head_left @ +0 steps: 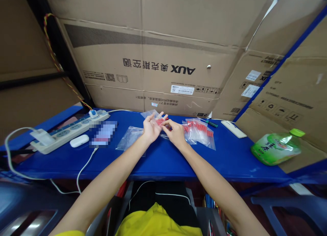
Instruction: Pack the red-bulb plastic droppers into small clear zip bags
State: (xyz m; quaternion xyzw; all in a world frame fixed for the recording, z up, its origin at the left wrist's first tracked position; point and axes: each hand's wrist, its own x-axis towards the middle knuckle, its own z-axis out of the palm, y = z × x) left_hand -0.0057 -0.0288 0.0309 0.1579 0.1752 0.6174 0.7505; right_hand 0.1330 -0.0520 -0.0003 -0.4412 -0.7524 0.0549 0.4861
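Note:
My left hand [151,128] is held palm up over the blue table [163,161], gripping a small clear plastic bag [153,115] with red pieces inside. My right hand [175,132] is closed in a pinch at the bag's edge, touching the red pieces [160,122]. Beside my right hand lies a pile of filled clear bags with red pieces [200,131]. Under my left wrist lie empty clear bags [129,137].
A white power strip [68,130] with cables lies at the left, with a white earbud case [79,141] and a blurred flat item [103,133] near it. At the right are a white remote [233,129], a green screwdriver [211,123] and a green bottle [277,147] on its side. Cardboard boxes [163,69] wall the back.

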